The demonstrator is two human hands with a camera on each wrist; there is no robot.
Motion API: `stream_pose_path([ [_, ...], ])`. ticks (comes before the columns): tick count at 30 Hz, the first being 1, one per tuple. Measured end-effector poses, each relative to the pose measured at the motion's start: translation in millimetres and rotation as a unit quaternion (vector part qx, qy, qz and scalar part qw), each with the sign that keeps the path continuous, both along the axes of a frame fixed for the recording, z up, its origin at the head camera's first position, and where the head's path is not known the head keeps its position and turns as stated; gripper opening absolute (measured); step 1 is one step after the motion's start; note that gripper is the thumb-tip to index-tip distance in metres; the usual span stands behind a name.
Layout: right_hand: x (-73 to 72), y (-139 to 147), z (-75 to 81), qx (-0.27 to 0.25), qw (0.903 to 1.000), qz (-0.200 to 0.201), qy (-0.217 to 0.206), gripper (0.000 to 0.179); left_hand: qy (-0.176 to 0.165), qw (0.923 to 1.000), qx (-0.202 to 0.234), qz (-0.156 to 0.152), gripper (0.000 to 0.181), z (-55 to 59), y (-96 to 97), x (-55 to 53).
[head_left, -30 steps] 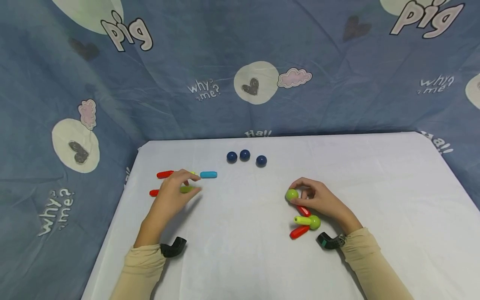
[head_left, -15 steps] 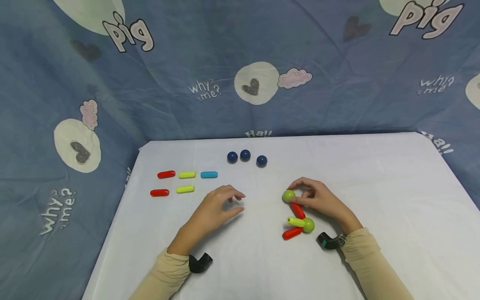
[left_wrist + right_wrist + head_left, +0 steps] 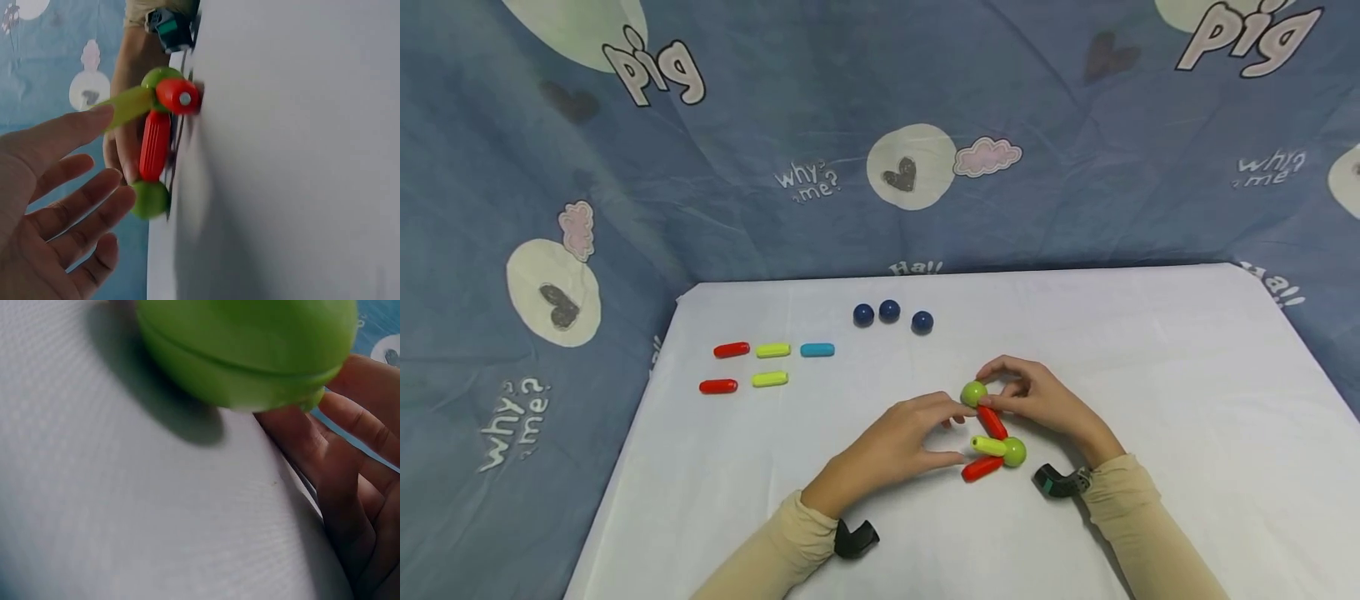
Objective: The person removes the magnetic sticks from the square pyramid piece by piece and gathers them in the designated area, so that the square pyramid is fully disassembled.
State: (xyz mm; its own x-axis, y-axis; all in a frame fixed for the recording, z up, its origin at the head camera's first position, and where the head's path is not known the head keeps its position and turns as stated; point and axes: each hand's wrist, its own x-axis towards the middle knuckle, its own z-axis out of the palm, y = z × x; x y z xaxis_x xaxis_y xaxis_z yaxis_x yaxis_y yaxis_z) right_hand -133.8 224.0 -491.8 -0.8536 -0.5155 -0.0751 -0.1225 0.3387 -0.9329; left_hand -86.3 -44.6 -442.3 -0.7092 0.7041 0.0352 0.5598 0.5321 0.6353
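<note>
My right hand (image 3: pixel 1033 396) pinches a green ball (image 3: pixel 973 394) between thumb and fingertips. From that ball a red magnetic stick (image 3: pixel 992 422) runs to a second green ball (image 3: pixel 1015 452). This second ball also bears a yellow-green magnetic stick (image 3: pixel 988 446) and another red magnetic stick (image 3: pixel 982 469), whose silver end faces the left wrist camera. My left hand (image 3: pixel 898 442) is beside this joined piece, fingers spread and thumb apart. In the left wrist view a fingertip overlaps the free end of the yellow-green stick (image 3: pixel 131 106). The second ball looms large in the right wrist view.
Three dark blue balls (image 3: pixel 889 312) sit near the table's back edge. At the left lie two red sticks (image 3: pixel 718 386), two yellow-green sticks (image 3: pixel 771 379) and one blue stick (image 3: pixel 817 350). A printed blue cloth (image 3: pixel 737 208) hangs behind the white table (image 3: pixel 1150 350).
My left hand has moved right from above the loose sticks to the joined piece. The right hand keeps its pinch, while the piece has shifted slightly left.
</note>
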Motion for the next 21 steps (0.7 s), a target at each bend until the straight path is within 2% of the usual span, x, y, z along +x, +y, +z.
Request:
stream_pose_path([
  [5, -0.3, 2, 0.6, -0.023, 0.9996, 0.012, -0.011, 0.036, 0.021, 0.9995, -0.004, -0.026, 0.037, -0.2, 19.8, -0.9],
  [8, -1.6, 2, 0.4, -0.027, 0.9995, 0.014, -0.012, 0.035, 0.026, 0.9992, -0.015, -0.025, 0.029, -0.6, 24.4, 0.7],
  [11, -2.5, 1, 0.9, -0.026, 0.9995, 0.011, -0.014, 0.035, 0.028, 0.9994, -0.021, 0.000, 0.022, -1.9, 23.1, 1.4],
  [14, -2.8, 1, 0.6, -0.017, 0.9998, 0.008, -0.012, 0.035, 0.031, 0.9984, -0.020, 0.043, 0.019, -3.8, 19.1, 0.0],
  [18, -1.9, 0, -0.6, 0.006, 0.9999, 0.006, 0.009, 0.033, 0.048, 0.9938, -0.023, 0.098, 0.015, -5.6, 15.1, -2.8],
  [21, -1.0, 1, -1.7, 0.010, 0.9995, 0.019, 0.024, 0.032, 0.063, 0.9903, -0.030, 0.120, 0.014, -6.3, 13.7, -4.2],
])
